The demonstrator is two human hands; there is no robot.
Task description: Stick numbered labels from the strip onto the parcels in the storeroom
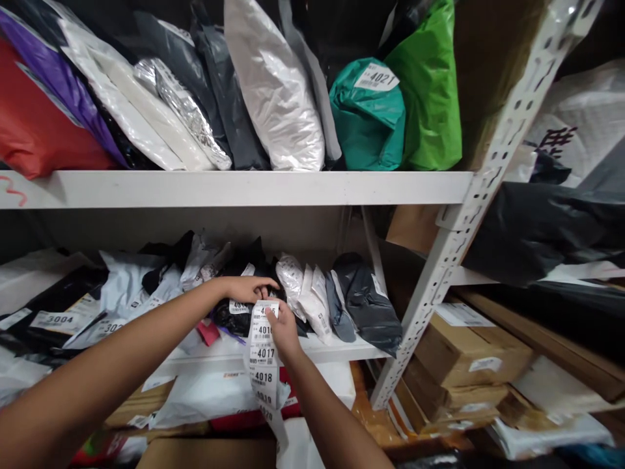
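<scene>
A long white strip of printed number labels (263, 354) hangs from my right hand (284, 329), whose thumb lies across the upper part near 4015. Lower labels read 4016, 4017 and 4018, and the end droops below the shelf edge. My left hand (248, 288) is just above the strip's top, beside a black parcel (224, 320) with a 4014 label. Its index finger stretches forward while the other fingers curl; what they pinch, if anything, is hidden. Right of the hands lean a white parcel (316, 306) and a dark grey parcel (364, 299).
The upper shelf beam (244, 189) runs above the hands, bearing bagged parcels, among them a teal parcel (368, 124) labelled 4021. A perforated upright post (452, 254) stands to the right, with cardboard boxes (476, 348) behind it. More parcels fill the lower left.
</scene>
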